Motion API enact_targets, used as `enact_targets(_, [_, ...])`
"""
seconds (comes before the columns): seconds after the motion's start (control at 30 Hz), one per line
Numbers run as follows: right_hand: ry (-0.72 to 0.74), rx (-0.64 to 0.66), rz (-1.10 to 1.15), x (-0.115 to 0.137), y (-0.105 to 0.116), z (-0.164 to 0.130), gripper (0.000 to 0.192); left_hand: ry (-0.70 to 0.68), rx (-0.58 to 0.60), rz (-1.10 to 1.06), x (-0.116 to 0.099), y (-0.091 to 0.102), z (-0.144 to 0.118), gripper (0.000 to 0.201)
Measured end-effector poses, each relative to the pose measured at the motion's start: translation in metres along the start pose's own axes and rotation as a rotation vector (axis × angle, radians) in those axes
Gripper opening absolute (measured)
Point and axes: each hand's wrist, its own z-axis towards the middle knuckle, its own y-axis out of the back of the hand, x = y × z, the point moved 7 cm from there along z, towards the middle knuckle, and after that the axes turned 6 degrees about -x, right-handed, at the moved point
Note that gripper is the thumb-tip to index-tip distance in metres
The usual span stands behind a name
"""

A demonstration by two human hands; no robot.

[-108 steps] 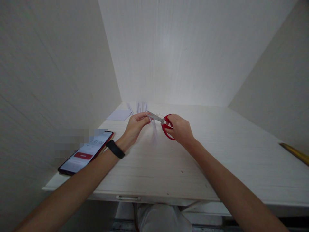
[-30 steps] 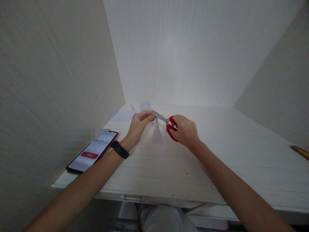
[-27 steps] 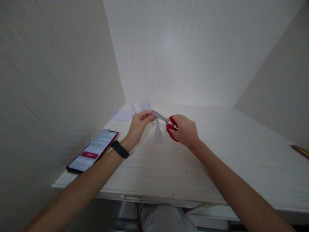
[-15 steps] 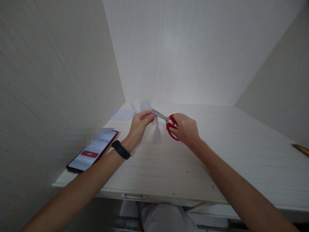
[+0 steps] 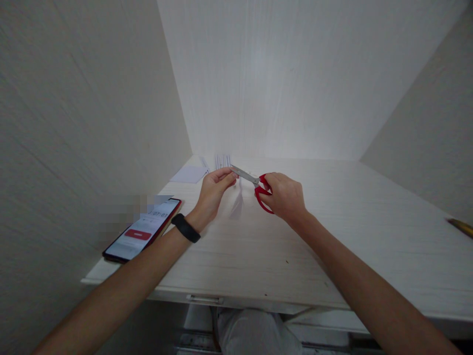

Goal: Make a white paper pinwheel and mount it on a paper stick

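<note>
My right hand is closed around the red handles of a pair of scissors. Their metal blades point left and reach my left hand's fingertips. My left hand, with a black band on the wrist, pinches a piece of white paper that hangs below the blades above the table. How far the blades are parted is hard to make out. Behind my left hand stand or lie several lined paper pieces, partly hidden by the fingers.
Flat white paper lies at the back left of the white table. A phone with a lit screen rests by the left wall, beside my forearm. At the far right edge is a yellowish, pointed object. Panels enclose the table's left, back and right.
The hanging paper has swung slightly to the left and turned. Both hands and the scissors stay in nearly the same place.
</note>
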Motion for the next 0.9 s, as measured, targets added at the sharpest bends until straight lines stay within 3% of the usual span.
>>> enact_targets(0.27, [-0.024, -0.038, -0.024, -0.003, 0.004, 0.000, 0.016, 0.016, 0.005, -0.021, -0.003, -0.003, -0.002, 0.021])
enact_targets(0.5, [-0.283, -0.114, 0.115, -0.029, 0.009, 0.003, 0.016, -0.044, 0.002, 0.019, -0.008, 0.000, 0.000, 0.020])
enact_targets(0.6, [-0.392, -0.118, 0.369, -0.038, 0.002, 0.004, 0.028, -0.131, -0.007, 0.123, -0.013, 0.001, -0.001, 0.017])
enact_targets(0.7, [-0.523, -0.026, 0.818, -0.039, -0.014, 0.003, 0.038, -0.227, -0.002, 0.215, -0.021, -0.001, -0.003, 0.015])
enact_targets(0.8, [-0.634, 0.112, 1.180, -0.032, -0.029, 0.000, 0.044, -0.227, 0.039, 0.215, -0.021, -0.004, -0.004, 0.015])
enact_targets(0.9, [-0.684, 0.167, 1.320, -0.027, -0.036, -0.002, 0.047, -0.175, 0.095, 0.192, -0.016, -0.006, -0.004, 0.017])
